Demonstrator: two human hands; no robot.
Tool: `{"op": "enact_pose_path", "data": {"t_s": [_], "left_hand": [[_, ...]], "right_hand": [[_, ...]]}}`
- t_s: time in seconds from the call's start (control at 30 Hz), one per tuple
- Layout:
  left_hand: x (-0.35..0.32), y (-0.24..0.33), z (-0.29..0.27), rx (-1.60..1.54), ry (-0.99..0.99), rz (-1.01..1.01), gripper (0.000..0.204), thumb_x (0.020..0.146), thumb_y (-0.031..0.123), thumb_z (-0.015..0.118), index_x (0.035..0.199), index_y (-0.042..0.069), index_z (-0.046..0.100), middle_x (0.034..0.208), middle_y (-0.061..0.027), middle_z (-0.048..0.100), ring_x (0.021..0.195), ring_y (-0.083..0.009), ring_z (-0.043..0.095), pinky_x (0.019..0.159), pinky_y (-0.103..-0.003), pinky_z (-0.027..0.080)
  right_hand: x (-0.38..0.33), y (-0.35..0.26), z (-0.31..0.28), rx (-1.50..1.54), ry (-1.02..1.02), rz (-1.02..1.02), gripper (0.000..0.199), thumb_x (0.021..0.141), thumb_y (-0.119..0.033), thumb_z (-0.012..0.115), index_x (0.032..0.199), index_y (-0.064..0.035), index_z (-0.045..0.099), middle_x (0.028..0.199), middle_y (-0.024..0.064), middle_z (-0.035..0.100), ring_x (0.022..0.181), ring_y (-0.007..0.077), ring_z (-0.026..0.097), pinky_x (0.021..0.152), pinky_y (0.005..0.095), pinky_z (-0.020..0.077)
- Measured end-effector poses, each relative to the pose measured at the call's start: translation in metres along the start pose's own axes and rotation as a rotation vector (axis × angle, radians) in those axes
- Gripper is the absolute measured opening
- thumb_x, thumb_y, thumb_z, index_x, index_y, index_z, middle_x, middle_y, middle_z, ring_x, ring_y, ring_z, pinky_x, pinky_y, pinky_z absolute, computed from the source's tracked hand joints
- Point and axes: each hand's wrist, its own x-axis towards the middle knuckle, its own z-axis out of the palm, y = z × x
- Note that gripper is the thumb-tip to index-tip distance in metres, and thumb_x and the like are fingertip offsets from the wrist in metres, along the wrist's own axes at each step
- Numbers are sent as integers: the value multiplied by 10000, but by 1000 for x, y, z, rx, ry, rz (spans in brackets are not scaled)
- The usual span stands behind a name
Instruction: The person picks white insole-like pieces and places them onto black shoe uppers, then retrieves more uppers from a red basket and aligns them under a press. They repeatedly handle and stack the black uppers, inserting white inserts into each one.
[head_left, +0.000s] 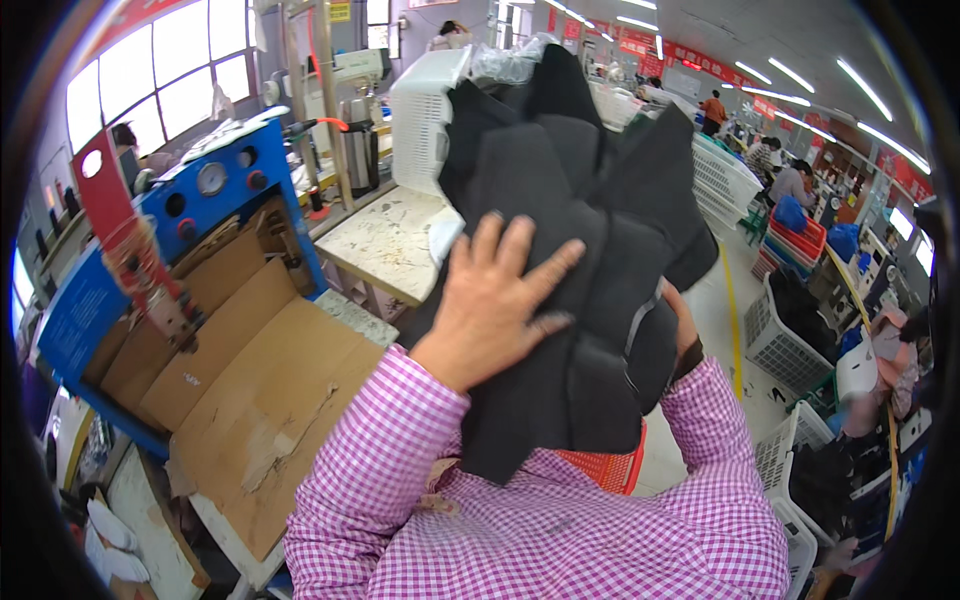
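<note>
A bundle of black padded fabric pieces (610, 390) rises in front of my body, with pointed flaps fanning out at the top. My left hand (488, 305) rests flat on its face, fingers spread. At the bundle's right edge my right hand (683, 322) grips it, thumb side showing and most fingers hidden behind the fabric. A thin pale edge runs down the fabric close to that hand. Both sleeves are pink-and-white checked.
To the left stands a blue machine (95, 310) with a gauge and a cardboard-lined bed (290, 380). Beyond it are a worn white tabletop (385, 240) and a white plastic basket (420, 125). A red basket (610, 470) sits below the bundle. More crates (790, 340) line the right; people work farther back.
</note>
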Motion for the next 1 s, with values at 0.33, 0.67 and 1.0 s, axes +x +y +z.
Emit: {"op": "enact_pose_path", "data": {"t_s": [0.33,0.67,1.0], "left_hand": [[-65,-87,-85,-402,63,-412,509,847,208,637,1339,208,506,1375,-212,390,1249,-338,394,1040,-415,349],[-209,-74,-92,-759,243,-1028,427,852,176,620,1269,168,527,1270,-190,450,1147,-308,453,976,-386,391],[-354,24,-113,-1046,621,-1539,347,857,143,602,1199,128,548,1164,-167,511,1044,-279,513,912,-358,434]], "right_hand": [[42,37,138,-283,-142,-96,494,895,-466,575,1148,-42,567,1069,82,638,990,200,622,892,374,489],[33,139,136,-1457,-1033,-1016,688,667,-377,786,1258,-134,529,1405,102,437,1312,271,371,982,449,284],[4,288,185,-1535,-1102,-766,796,713,-363,709,1402,-128,389,1481,123,333,1379,292,296,1048,538,217]]}}
